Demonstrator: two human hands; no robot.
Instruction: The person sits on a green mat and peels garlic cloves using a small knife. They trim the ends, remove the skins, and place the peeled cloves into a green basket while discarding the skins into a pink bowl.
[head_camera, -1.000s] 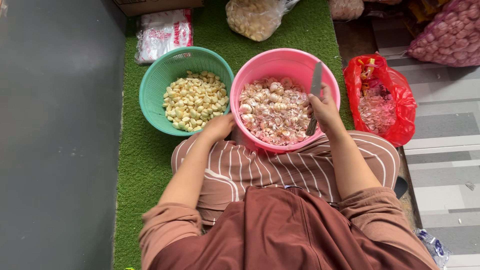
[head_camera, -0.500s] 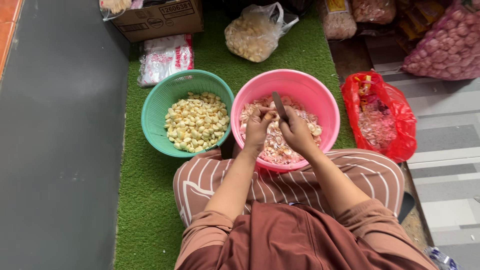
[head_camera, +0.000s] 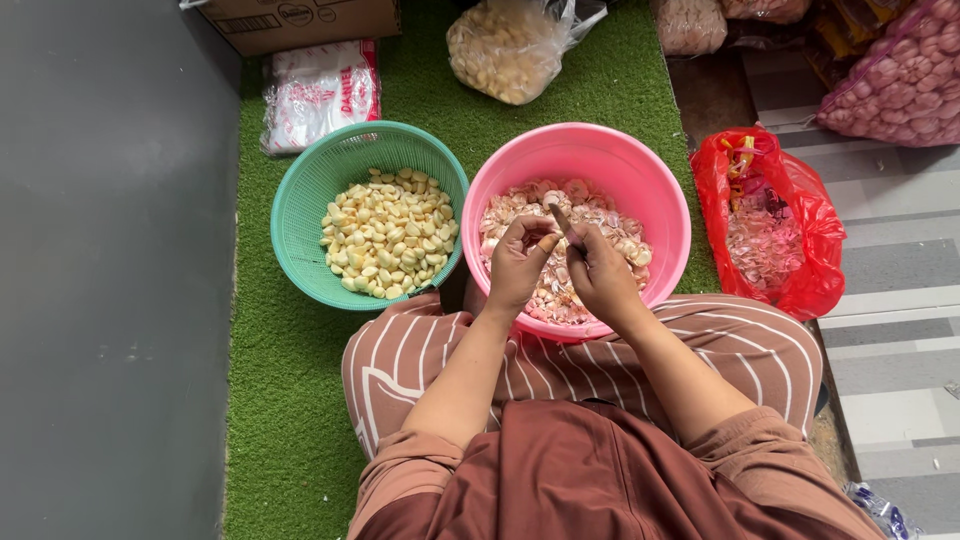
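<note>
Bright, even daylight, diffuse. Soft shadows only (faint beneath the pink bowl (head_camera: 578, 160) and the green basket (head_camera: 305, 200)). Mild glare on the red plastic bag (head_camera: 800, 215). Sharp focus throughout; no motion blur. Slight wide-angle stretch toward frame edges.

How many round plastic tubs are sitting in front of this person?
2. The green plastic basket of peeled yellow cloves sits on the left; the pink plastic basin of unpeeled cloves is beside it on the right, under both hands. None seem hidden.
</note>
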